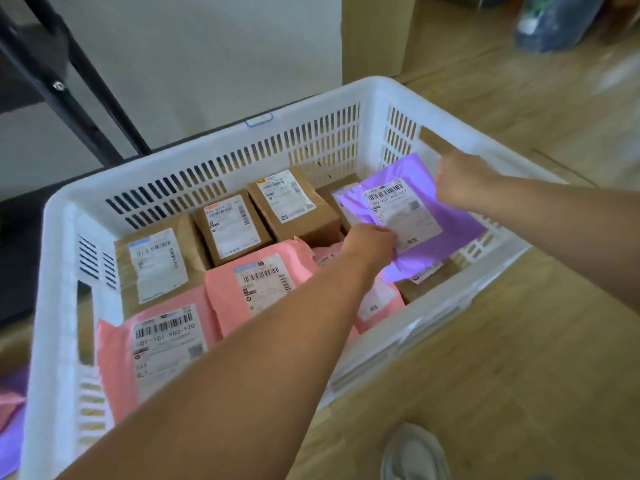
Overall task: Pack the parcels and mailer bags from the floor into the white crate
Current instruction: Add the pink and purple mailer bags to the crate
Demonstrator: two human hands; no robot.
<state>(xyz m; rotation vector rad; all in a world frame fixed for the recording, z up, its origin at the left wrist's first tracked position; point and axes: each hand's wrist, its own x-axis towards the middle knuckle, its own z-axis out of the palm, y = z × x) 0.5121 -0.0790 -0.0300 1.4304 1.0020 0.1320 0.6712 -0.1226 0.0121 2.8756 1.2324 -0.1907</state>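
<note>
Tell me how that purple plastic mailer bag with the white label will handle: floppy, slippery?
Probably floppy: the purple plastic mailer bag creases where the left hand pinches it. Likely light, since that pinch and the right hand carry it. Its glossy film may slip.

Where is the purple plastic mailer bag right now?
In the head view, the purple plastic mailer bag is gripped by the left hand and right hand at the right end of the white slatted crate, above brown cardboard parcels.
</note>
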